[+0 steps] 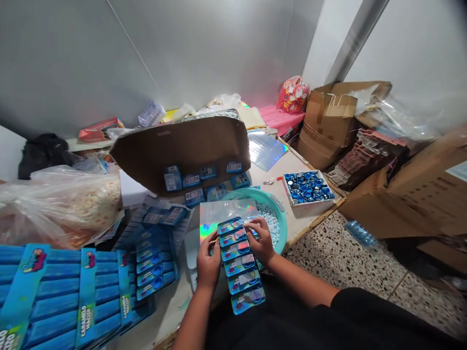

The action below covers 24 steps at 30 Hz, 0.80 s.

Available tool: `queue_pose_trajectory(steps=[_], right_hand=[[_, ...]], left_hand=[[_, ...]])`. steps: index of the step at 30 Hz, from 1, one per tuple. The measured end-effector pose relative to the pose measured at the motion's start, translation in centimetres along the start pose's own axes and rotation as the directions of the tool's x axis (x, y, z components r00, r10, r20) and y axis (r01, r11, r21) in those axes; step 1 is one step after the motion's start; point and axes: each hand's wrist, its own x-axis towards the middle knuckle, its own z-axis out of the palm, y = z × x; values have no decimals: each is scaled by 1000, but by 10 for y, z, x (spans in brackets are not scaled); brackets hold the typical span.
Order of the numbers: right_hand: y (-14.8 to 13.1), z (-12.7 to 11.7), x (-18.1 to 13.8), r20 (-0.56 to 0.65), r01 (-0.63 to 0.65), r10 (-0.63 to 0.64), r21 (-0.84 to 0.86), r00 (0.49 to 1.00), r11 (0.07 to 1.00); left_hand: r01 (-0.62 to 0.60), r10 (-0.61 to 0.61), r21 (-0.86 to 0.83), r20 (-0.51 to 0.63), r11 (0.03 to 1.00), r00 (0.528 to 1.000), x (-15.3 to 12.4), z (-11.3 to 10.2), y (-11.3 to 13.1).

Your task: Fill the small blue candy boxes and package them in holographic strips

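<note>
A column of several blue printed candy packs [239,266] with rounded windows is held upright between my hands, reaching down toward my lap. My left hand [209,260] is closed on its left edge near the top, thumb in front. My right hand [260,238] pinches the upper right edge with bent fingers. Just behind the packs is a clear plastic bag with a rainbow sheen [208,214]. It partly covers a turquoise basin [282,228] holding many small pale candies [268,218].
A box of blue caps [308,188] stands right of the basin. Small blue boxes [194,196] lie before an upright cardboard flap [182,146]. Stacked blue candy packs [62,296] fill the left front. Cardboard boxes [324,116] stand right, beyond the table's wooden edge [317,221].
</note>
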Motion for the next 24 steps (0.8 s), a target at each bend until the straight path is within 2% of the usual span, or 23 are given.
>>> queue_pose_trajectory(steps=[2, 5, 9, 12, 15, 18, 21, 24], right_hand=[[-2, 0, 1, 22, -5, 4, 28, 1000, 1000], [-5, 1, 0, 35, -6, 4, 52, 999, 999], [-9, -3, -9, 25, -8, 7, 60, 1000, 998], [-8, -6, -15, 73, -25, 21, 63, 997, 998], [0, -8, -14, 120, -88, 80, 61, 990, 994], [15, -7, -6, 133, -202, 193, 61, 972, 977], [32, 0, 1, 146, -329, 313, 101, 938, 939], [41, 9, 1, 182, -424, 394, 181, 901, 887]], left_hand=[[-44, 43, 69, 15, 997, 999, 6, -4, 2], [-116, 121, 155, -24, 981, 992, 5, -6, 3], [-199, 219, 210, -74, 957, 973, -16, -10, -1], [-219, 240, 219, -73, 951, 968, -29, -16, -7], [-201, 217, 203, -61, 958, 974, -29, -14, -11], [-142, 157, 172, -79, 975, 984, -21, -5, -13], [-57, 70, 141, -91, 988, 993, -15, 5, -14], [4, -1, 93, -37, 996, 999, -14, 10, -12]])
